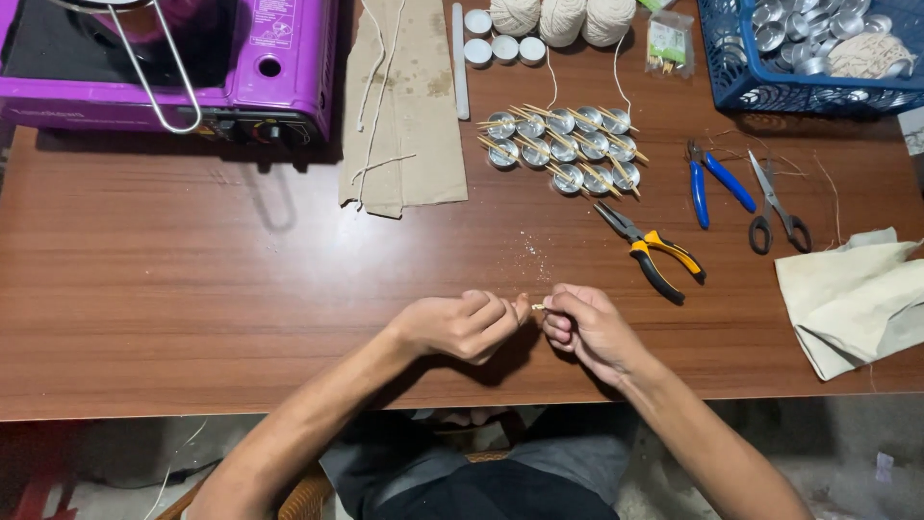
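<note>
Your fingertips are pinching a tiny pale piece [537, 307] between both hands, too small to identify, just above the near edge of the wooden table [192, 289]. Your left hand [460, 325] is curling its fingers into a loose fist, thumb and forefinger pressing together at the piece. Your right hand [585, 327] is closing thumb and forefinger on it from the other side, the remaining fingers folding under. Just beyond your right hand, yellow-handled pliers [650, 248] are lying on the table. Farther back, small metal cups with sticks across them [563, 149] are sitting in rows, with blue-handled pliers [710, 183] and scissors [778, 207] to their right.
</note>
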